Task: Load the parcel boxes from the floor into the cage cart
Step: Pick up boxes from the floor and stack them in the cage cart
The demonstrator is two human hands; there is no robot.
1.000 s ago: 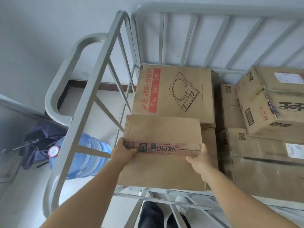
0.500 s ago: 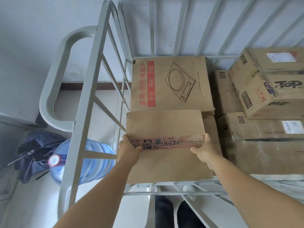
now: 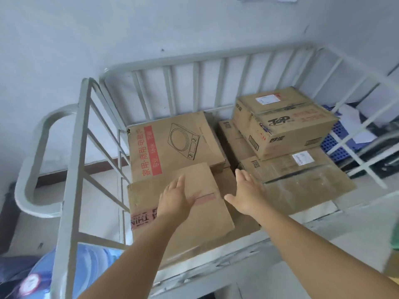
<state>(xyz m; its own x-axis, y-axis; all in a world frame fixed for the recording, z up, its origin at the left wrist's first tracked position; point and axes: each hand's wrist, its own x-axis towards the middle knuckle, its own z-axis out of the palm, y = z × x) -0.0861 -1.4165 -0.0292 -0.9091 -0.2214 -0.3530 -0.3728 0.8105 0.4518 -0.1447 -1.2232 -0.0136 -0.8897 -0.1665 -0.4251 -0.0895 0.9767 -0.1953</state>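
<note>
The flat brown cardboard parcel box with the red printed tape strip (image 3: 179,216) lies inside the grey metal cage cart (image 3: 82,147), at its near left corner, directly beneath the left hand (image 3: 176,199). That hand is spread, fingers straight, over the box top; whether the palm presses or merely hovers I cannot tell. The right hand (image 3: 246,195) is also wide, holding nothing, just right of the box over the gap beside it.

Beyond the left fingertips sits the brown induction-cooker carton with the red label (image 3: 172,145). Right of the right hand lies a large worn brown carton with a white label (image 3: 302,178), and stacked on it a brown carton printed with a black logo (image 3: 285,124).

The risks, as I judge them: the taped box appears tilted, its far edge against or on the cooker carton, so it could slide toward the near rail if left unsettled. Pushing it hard might jam it against the side bars or shift the neighbour. The logo carton looks skewed on its base and may slip when more boxes are loaded beside it.
</note>
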